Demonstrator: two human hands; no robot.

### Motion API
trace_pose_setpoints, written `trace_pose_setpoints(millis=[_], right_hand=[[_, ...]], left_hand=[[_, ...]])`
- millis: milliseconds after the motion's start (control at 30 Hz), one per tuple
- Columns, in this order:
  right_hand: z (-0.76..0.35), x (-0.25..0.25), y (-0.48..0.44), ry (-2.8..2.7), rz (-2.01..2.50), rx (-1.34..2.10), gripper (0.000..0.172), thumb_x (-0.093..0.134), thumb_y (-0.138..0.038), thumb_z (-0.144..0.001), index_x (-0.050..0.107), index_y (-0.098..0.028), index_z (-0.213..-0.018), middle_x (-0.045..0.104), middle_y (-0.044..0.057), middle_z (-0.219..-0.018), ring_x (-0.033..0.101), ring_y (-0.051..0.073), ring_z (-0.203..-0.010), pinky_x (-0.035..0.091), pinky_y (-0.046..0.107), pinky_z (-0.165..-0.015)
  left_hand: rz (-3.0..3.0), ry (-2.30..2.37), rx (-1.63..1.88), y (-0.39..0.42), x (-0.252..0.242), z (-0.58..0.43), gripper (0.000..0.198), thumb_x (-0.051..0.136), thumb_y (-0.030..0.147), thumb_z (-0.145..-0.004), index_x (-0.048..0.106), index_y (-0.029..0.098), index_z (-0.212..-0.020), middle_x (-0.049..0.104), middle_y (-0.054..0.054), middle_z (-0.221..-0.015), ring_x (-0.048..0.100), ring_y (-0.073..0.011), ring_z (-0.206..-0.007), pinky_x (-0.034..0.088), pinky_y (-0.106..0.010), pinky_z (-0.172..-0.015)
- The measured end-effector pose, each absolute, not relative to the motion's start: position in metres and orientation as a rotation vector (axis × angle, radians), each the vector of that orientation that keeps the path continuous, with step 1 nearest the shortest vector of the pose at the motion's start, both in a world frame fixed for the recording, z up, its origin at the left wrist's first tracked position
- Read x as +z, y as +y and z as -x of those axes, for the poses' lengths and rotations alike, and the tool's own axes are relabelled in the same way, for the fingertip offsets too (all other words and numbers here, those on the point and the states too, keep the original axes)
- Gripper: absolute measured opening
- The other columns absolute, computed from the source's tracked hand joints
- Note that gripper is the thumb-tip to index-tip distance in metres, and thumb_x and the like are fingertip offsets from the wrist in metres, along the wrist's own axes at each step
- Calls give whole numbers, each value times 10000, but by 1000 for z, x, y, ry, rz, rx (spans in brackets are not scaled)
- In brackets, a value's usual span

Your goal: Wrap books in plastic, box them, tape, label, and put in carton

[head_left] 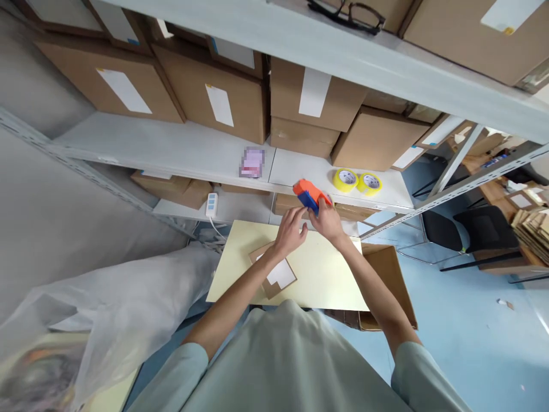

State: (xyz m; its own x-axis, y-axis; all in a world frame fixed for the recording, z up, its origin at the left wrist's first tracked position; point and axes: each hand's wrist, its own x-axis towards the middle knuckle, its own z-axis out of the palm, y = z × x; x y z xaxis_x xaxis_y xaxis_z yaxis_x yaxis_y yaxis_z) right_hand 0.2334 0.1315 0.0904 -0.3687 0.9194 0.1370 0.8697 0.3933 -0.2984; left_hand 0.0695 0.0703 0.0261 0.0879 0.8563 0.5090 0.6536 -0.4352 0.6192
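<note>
My right hand is closed around an orange-and-blue tape dispenser, held up at the front edge of the shelf. Close by on its left is my left hand, thumb apart and fingers reaching toward the dispenser's blue part; whether the fingertips touch it I cannot tell. Below my left forearm a small flat cardboard box with a white label lies on the pale yellow table, partly covered by the arm.
Two yellow tape rolls and a blurred pinkish item lie on the shelf. Cardboard boxes line its back. A white power strip is at lower left. An open carton stands right of the table; glasses rest above.
</note>
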Motion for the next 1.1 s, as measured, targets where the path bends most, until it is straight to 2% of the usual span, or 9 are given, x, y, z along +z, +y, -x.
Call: trace_pose_setpoints(millis=[100,333,433,500,633,733,833,967,1100], right_hand=[[-210,115,180,-2364,1508,115,436,444,-297,-1123,521,-44,-1469,772,263,-1202,727,407,-1156,518,562,-1125],[-171,118,236,-2334,1780,93,395,523,-207,-1091,587,-6,-1425,780,307,-1276,703,400,-1266,409,541,-1229],[-166,108,238,-2321,1829,166,424,517,-182,-1080,585,25,-1443,765,325,-1308,678,380,-1311,376,527,-1261],[-166,102,234,-2278,1830,169,452,518,-185,-1069,576,29,-1463,720,341,-1405,626,385,-1389,359,540,-1282],[-175,85,205,-2119,1729,10,494,488,-244,-1088,544,-32,-1531,542,324,-1648,473,398,-1545,344,587,-1308],[-189,55,159,-2051,1666,-34,535,429,-350,-1140,491,-90,-1604,457,281,-1719,406,379,-1610,347,585,-1323],[-207,8,95,-1950,1743,158,573,399,-463,-1161,483,-120,-1613,475,268,-1702,428,370,-1614,369,582,-1322],[-227,-58,7,-1603,2101,716,622,395,-525,-1151,513,-56,-1542,584,340,-1582,552,381,-1531,437,550,-1282],[-229,-94,-60,-1062,2265,1235,645,358,-641,-1160,608,-110,-1426,686,285,-1474,693,343,-1368,539,491,-1191]], left_hand=[[-2199,1459,1358,103,62,-58,610,563,138,-1008,516,184,-1614,637,-179,-1492,599,-328,-1431,488,-525,-1271],[-2250,1449,1387,105,88,-16,544,539,142,-1033,553,200,-1574,658,-160,-1475,618,-306,-1405,501,-506,-1256],[-2240,1495,1286,94,75,6,509,531,146,-1034,597,192,-1537,679,-158,-1459,637,-309,-1374,511,-510,-1248],[-2206,1550,1183,88,59,21,488,532,152,-1033,629,189,-1511,693,-158,-1445,649,-316,-1357,515,-514,-1244],[-2114,1628,946,78,14,46,470,539,168,-1027,663,180,-1480,707,-159,-1440,644,-327,-1382,505,-504,-1260],[-2065,1639,744,69,-28,59,465,537,203,-1038,658,153,-1485,704,-179,-1466,626,-338,-1423,468,-500,-1294],[-1999,1630,502,62,-68,64,492,535,297,-1074,625,116,-1522,682,-222,-1516,610,-371,-1463,453,-518,-1295],[-1862,1610,263,63,-110,59,570,538,401,-1100,571,74,-1565,633,-281,-1600,584,-389,-1526,442,-496,-1287],[-1750,1599,105,67,-135,43,640,532,526,-1114,565,61,-1552,591,-308,-1655,562,-377,-1575,430,-428,-1277]])
